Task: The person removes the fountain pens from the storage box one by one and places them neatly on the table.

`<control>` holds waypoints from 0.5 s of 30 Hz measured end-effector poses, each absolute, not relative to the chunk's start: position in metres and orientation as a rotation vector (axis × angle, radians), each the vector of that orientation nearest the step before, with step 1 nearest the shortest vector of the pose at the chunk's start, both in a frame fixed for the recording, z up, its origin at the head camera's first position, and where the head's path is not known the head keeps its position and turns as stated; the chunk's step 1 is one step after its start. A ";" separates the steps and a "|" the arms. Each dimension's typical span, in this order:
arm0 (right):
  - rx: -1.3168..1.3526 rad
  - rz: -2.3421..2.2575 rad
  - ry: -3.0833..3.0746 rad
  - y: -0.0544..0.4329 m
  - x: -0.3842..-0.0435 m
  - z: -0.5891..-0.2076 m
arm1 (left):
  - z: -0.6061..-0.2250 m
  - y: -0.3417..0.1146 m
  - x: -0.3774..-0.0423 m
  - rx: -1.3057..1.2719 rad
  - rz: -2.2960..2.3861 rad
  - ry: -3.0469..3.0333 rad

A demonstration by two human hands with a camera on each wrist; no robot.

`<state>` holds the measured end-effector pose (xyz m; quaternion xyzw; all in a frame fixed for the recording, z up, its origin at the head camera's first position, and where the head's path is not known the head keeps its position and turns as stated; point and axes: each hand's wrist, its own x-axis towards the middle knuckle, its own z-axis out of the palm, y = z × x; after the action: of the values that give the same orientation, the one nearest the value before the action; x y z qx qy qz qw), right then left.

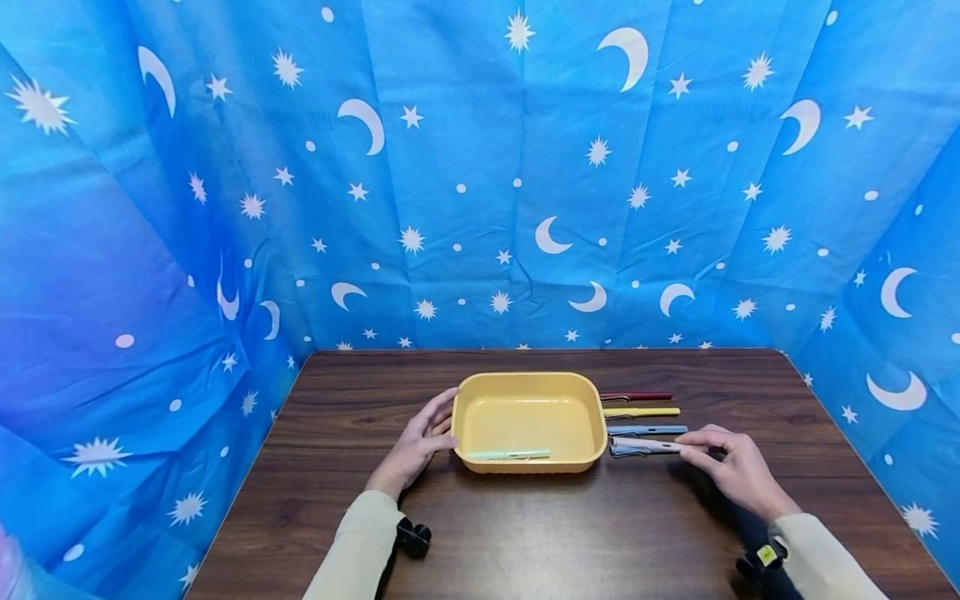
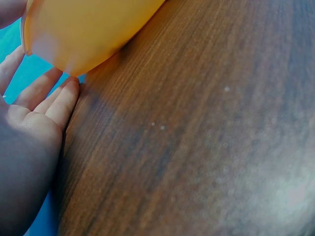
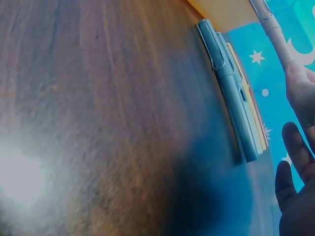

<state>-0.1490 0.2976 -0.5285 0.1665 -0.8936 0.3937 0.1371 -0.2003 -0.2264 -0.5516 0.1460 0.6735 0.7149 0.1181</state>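
Observation:
My left hand (image 1: 414,446) holds the left end of a yellow rectangular tray (image 1: 528,467), thumb and fingers spread around its wall. In the left wrist view, fingers (image 2: 64,103) reach the underside of the tray's rounded wall. Inside the tray, a pale green pen (image 1: 517,455) lies along the near side. My right hand (image 1: 738,471) pinches one end of a white pen (image 3: 280,44), raised off the table in the right wrist view. Below it lies a grey-blue pen (image 3: 231,93) with a clip. Behind that are a light blue pen (image 1: 647,430), a yellow pen (image 1: 643,412) and a dark red pen (image 1: 637,396).
The pens lie roughly parallel at the tray's right side on a dark wood-grain table (image 1: 555,533). A blue cloth (image 1: 480,150) with white moons and stars hangs behind the table and along both sides.

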 end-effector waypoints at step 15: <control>0.557 1.060 -2.560 0.305 -0.144 -0.546 | -0.553 -0.227 -0.200 0.437 2.093 1.969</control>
<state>-0.1438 0.3050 -0.5458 0.1946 -0.8947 0.3702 0.1570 -0.2001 -0.2270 -0.5526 0.1491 0.6728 0.7151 0.1171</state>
